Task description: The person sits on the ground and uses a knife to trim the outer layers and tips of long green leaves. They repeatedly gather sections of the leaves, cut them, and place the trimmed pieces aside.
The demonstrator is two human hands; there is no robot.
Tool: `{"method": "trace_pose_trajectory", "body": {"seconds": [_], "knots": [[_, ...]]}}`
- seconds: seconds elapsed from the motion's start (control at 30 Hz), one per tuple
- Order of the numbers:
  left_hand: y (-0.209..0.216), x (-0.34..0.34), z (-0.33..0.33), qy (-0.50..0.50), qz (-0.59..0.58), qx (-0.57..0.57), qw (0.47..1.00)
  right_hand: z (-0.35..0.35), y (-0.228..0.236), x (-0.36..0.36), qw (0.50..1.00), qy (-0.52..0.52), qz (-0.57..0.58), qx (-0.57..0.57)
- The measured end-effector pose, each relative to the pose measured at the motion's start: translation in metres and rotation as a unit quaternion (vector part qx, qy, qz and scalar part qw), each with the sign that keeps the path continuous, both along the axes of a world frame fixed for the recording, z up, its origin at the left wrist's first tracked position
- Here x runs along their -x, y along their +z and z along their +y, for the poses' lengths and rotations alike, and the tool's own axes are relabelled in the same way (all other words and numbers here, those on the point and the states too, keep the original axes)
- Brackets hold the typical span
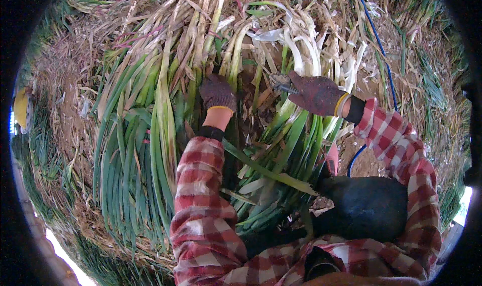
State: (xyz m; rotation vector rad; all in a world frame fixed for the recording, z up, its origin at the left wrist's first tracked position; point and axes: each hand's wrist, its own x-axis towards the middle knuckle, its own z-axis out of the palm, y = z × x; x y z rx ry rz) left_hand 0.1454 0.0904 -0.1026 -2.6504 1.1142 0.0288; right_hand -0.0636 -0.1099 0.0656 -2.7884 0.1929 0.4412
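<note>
Left hand (218,92), gloved, rests back-up at the leek-like stalks (233,65), whose pale ends reach beyond it; a thick green-leaved bundle (130,170) spreads to its left. Each stalk is probably light, firm toward the pale end and limp along the leaves; bare shafts may be slick and bruise easily, so the firm zone where white turns green seems the best hold. Left fingers are hidden; whether they close on a stalk cannot be told. Right hand (316,94), also gloved, is wrapped around a small dark tool (284,87) directed toward the left hand. White stalks (307,55) lie just beyond the right hand; farther right runs a blue hose or cord (384,55).
</note>
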Motion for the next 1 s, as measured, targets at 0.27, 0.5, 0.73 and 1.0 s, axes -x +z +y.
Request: {"method": "trace_pose_trajectory", "body": {"seconds": [0.27, 0.5, 0.73, 1.0], "knots": [[0.078, 0.03, -0.013, 0.176, 0.397, 0.052, 0.899, -0.009, 0.011, 0.006, 0.999, -0.002, 0.043, 0.009], [0.028, 0.033, 0.012, 0.112, 0.496, 0.192, 0.839, 0.008, 0.015, 0.024, 0.989, 0.149, 0.022, 0.014], [0.032, 0.025, 0.034, 0.047, 0.492, 0.23, 0.838, 0.016, 0.025, 0.002, 0.997, 0.063, -0.01, -0.044], [0.062, 0.054, 0.025, 0.114, 0.442, 0.22, 0.862, -0.037, 0.005, -0.056, 1.0, -0.009, 0.023, 0.0]]}}
